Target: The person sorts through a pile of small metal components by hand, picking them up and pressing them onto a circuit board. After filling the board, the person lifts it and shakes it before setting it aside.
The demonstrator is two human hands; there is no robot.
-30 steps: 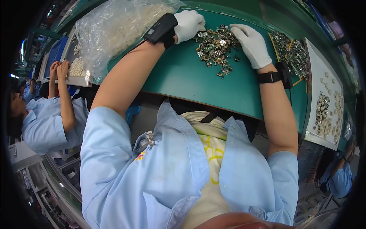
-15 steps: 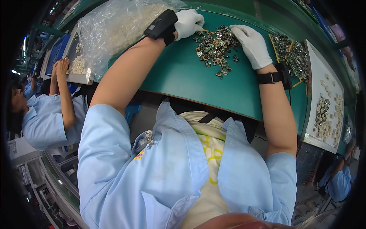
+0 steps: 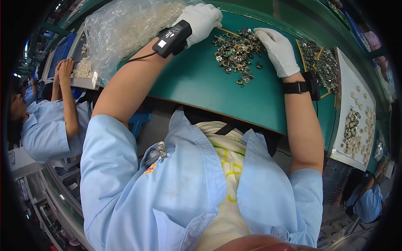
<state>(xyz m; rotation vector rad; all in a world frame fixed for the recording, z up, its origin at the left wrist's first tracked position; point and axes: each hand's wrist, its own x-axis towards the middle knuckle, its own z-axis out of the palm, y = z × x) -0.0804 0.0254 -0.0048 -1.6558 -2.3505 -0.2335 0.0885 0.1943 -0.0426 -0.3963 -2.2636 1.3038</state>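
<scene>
A loose heap of small metal parts (image 3: 238,52), silver and brassy, lies on the green tabletop (image 3: 188,83). My right hand (image 3: 277,52), in a white glove, is at the heap's right edge with thumb and fingers drawn together; whatever is between them is hidden. To the heap's upper left, my left hand (image 3: 201,24), also gloved in white, has its fingers curled closed near a yellow strip (image 3: 228,32). Its fingertips face away, so any small part in them cannot be seen. A black device (image 3: 173,37) is strapped to my left wrist, another (image 3: 310,85) to my right.
A clear plastic bag (image 3: 98,50) of small whitish parts lies left of my left arm. At right, yellow strips border more metal parts (image 3: 320,62), beside a white tray (image 3: 339,134) with scattered pieces. A co-worker (image 3: 46,125) works at far left; a green ledge (image 3: 289,19) runs along the back.
My left hand has shifted left and slightly away from the heap, and its wrist has turned so the device's flat face shows. My right hand has stayed almost still.
</scene>
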